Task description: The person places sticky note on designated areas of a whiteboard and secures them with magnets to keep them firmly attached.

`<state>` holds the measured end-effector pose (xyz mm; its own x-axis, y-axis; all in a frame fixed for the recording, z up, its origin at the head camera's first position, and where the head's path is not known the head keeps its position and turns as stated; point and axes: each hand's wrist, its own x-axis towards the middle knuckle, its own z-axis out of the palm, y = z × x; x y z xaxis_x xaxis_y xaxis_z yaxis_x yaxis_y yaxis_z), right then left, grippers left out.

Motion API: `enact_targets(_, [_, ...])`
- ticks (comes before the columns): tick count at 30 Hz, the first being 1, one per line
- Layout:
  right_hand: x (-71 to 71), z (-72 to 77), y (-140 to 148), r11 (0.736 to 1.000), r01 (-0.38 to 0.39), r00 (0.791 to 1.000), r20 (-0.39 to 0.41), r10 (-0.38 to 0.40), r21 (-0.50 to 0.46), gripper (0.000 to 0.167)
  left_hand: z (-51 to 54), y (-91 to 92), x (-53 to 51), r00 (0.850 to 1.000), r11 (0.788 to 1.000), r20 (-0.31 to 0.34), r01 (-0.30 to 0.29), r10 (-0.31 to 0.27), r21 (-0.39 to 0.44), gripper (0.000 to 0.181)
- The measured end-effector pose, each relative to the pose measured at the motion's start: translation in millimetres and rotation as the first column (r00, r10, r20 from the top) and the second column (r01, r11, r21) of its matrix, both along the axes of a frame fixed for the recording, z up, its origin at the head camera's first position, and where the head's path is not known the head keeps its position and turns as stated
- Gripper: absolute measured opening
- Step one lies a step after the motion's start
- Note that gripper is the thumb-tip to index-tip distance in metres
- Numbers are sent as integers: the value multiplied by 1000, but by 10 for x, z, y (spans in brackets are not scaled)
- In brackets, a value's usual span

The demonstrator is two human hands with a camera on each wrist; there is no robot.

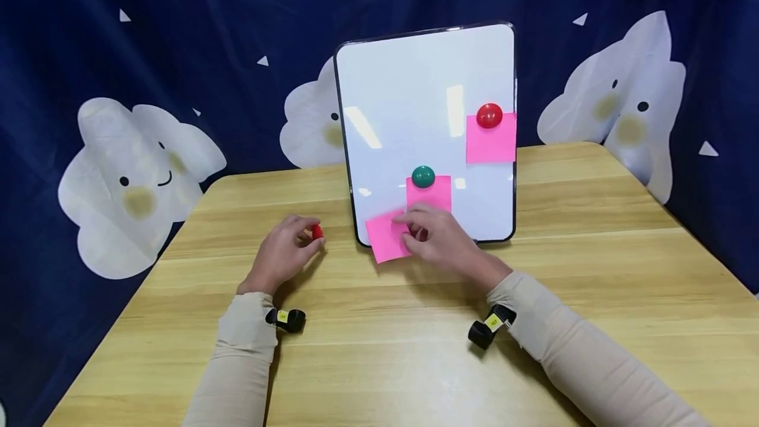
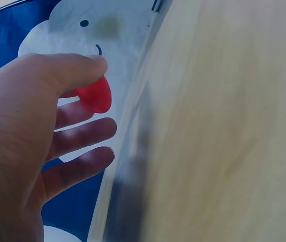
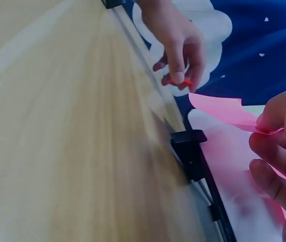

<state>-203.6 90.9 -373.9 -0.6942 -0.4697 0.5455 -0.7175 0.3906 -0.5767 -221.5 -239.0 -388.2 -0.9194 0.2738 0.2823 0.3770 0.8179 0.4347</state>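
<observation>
My left hand (image 1: 283, 250) pinches a red magnet (image 2: 96, 96) between thumb and fingers, left of the whiteboard, just above the table. In my right hand (image 1: 441, 237) a pink sticky note (image 1: 387, 240) is pinched by one edge, in front of the board's lower left part. The whiteboard (image 1: 409, 104) stands upright, leaning slightly back. On it, a green magnet (image 1: 423, 176) sits at the top of a second pink note (image 1: 435, 194), partly hidden behind my right hand. A red round magnet (image 1: 489, 115) lies over the top of another pink note (image 1: 491, 145) at the right edge.
The wooden table (image 1: 379, 361) stretches around the board and forearms. Behind it hangs a dark blue curtain (image 1: 249, 12) with white clouds and small triangles. A black clip foot (image 3: 188, 146) shows at the board's lower edge in the right wrist view.
</observation>
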Motion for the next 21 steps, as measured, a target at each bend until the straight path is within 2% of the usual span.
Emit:
enact_targets(9, [-76, 157, -1, 999, 32, 996, -84, -35, -38, 31, 39, 47, 7, 999, 1000, 29, 13, -14, 18, 44])
enact_targets(21, [-166, 289, -34, 993, 100, 987, -122, -108, -67, 29, 39, 87, 27, 999, 999, 36, 14, -16, 42, 42])
